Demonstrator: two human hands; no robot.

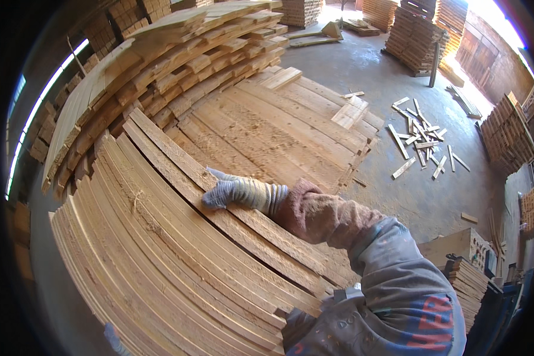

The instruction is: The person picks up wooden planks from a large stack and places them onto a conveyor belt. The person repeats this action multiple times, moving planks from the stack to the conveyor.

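My right hand (234, 193), in a striped, dusty grey-and-cream knit glove, reaches across from the right. Its fingers curl over a long wooden plank (172, 155) at the far right side of a row of planks and grip it. A dark gap runs beside that plank, between it and the other planks (160, 237), which lie side by side with sawdust and wood shavings on top. Of my left hand (116, 340), only a bit of bluish glove shows at the lower left, against the row's near left edge. Its fingers are mostly hidden.
Beyond the row lies a low layer of wide boards (267, 130) strewn with sawdust. A tall board stack (160, 65) rises at the far left. Scattered offcuts (421, 133) lie on the concrete floor, with a pallet jack (320, 34) and stacked wood (415, 35) farther back.
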